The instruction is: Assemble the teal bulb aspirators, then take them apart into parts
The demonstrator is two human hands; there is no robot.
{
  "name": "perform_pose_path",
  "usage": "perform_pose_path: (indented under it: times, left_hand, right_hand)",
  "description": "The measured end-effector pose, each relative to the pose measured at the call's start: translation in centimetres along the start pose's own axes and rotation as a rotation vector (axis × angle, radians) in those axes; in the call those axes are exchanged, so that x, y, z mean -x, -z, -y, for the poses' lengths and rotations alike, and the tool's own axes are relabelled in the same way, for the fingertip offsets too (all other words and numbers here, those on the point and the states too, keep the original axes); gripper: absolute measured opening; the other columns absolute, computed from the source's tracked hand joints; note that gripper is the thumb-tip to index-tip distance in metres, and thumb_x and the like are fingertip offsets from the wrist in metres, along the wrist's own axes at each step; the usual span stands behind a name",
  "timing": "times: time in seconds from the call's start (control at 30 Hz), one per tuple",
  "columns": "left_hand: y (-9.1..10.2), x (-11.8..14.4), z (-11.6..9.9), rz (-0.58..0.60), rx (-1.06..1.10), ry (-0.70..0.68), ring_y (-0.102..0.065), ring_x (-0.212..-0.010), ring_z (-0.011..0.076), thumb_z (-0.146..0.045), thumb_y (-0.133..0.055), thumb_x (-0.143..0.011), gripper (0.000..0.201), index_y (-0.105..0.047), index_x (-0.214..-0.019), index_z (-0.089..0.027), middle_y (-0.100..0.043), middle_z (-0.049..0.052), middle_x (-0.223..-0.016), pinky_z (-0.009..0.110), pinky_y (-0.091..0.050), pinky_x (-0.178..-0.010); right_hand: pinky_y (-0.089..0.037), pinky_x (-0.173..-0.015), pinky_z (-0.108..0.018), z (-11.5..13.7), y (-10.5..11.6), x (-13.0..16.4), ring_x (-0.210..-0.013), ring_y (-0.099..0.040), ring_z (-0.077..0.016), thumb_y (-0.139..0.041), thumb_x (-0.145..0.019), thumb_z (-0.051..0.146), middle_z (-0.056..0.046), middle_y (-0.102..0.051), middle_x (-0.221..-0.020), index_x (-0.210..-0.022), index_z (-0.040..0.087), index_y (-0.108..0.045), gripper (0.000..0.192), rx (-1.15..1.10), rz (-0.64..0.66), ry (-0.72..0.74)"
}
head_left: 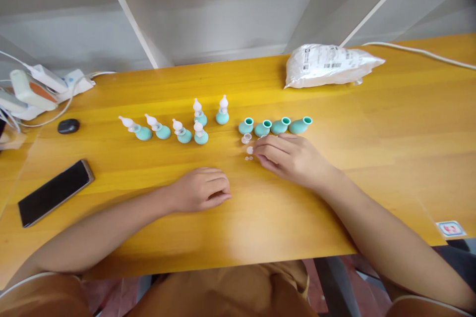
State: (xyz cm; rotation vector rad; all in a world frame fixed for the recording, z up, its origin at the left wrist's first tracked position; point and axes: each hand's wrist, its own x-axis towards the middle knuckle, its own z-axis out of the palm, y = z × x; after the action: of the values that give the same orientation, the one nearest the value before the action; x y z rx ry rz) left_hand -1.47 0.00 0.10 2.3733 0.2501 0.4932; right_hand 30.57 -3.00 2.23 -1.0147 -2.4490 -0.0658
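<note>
My right hand (pixel 288 158) reaches over small clear plastic parts, fingers pinched together. At its fingertips is a small clear plastic piece (pixel 250 150). Close by lie a clear cup-shaped part (pixel 246 138) and two tiny clear discs (pixel 249 158). Just beyond stands a row of teal rubber bulbs with open necks, among them a teal bulb (pixel 246 126) at the left end and a tilted one (pixel 300 125) at the right. My left hand (pixel 203 189) rests on the table, loosely closed, with nothing visible in it. Several assembled teal bulbs with translucent nozzles (pixel 201 132) stand or lean left of centre.
A wooden table (pixel 238 237) spans the view. On its left are a phone (pixel 55 193), a small black case (pixel 68 126) and power adapters with cables (pixel 40 91). At the back right lies a plastic bag (pixel 330 65), near a white cable (pixel 420 52). A sticker (pixel 450 229) marks the right front edge.
</note>
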Motion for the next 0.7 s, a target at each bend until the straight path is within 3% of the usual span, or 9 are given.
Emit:
perform_pose_path:
  times: [0.13,0.33,0.5,0.7]
  left_hand:
    - [-0.3,0.0,0.1,-0.06,-0.022,0.042,-0.072,-0.093,0.0188,-0.019,-0.059,-0.112,0.008,-0.067,-0.109,-0.02,-0.077,0.007,-0.103,0.03,-0.056,-0.087]
    - [-0.6,-0.6,-0.1,-0.014,-0.211,0.169,-0.074,-0.114,0.025,-0.016,-0.055,-0.109,0.029,-0.066,-0.137,-0.017,-0.072,0.015,-0.132,0.036,-0.06,-0.101]
    - [-0.8,-3.4,-0.6,0.077,-0.362,0.311,-0.076,-0.103,0.0253,-0.022,-0.057,-0.112,0.044,-0.057,-0.155,-0.018,-0.071,0.014,-0.136,0.039,-0.063,-0.093]
    - [-0.8,-7.3,1.5,0.046,-0.319,0.333,-0.074,-0.098,0.0252,-0.025,-0.066,-0.11,0.018,-0.072,-0.124,-0.015,-0.072,0.013,-0.123,0.04,-0.061,-0.092]
  right_hand:
    - [-0.058,-0.079,-0.04,-0.1,0.7,0.0,-0.094,-0.078,-0.0249,-0.063,-0.111,0.014,-0.006,-0.082,-0.113,-0.119,0.028,-0.07,0.017,-0.059,-0.049,-0.059]
    - [-0.058,-0.075,-0.038,-0.4,1.5,0.0,-0.093,-0.076,-0.0243,-0.062,-0.11,0.014,-0.008,-0.08,-0.111,-0.118,0.025,-0.07,0.015,-0.07,-0.053,-0.081]
    - [-0.058,-0.072,-0.036,-0.4,2.2,0.1,-0.092,-0.076,-0.0235,-0.061,-0.111,0.018,-0.007,-0.08,-0.107,-0.115,0.026,-0.071,0.013,-0.065,-0.102,-0.1]
    - [-0.055,-0.068,-0.035,-0.3,2.4,0.1,-0.089,-0.074,-0.0225,-0.06,-0.111,0.017,-0.008,-0.079,-0.108,-0.117,0.025,-0.073,0.017,-0.092,-0.106,-0.111]
